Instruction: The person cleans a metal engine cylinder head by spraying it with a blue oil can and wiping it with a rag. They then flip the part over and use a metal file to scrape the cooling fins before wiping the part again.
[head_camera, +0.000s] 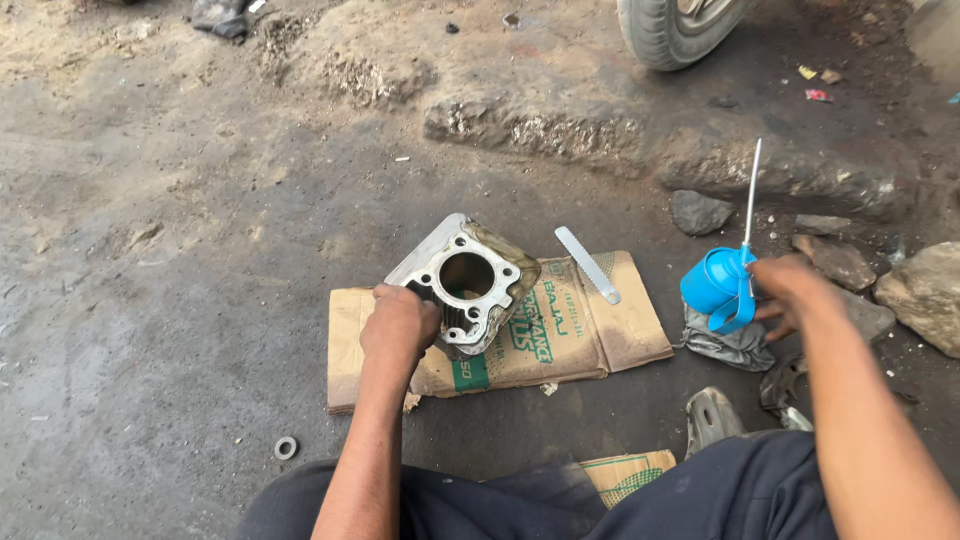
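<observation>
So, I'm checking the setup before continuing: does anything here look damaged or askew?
The engine cylinder, gripped by the left hand, sits tilted on torn cardboard. Nothing looks spilled.

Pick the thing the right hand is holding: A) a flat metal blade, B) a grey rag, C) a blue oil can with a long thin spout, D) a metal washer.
C: the right hand grips the blue oil can, spout pointing up, while the left hand rests on the engine cylinder block lying on the cardboard.
</observation>
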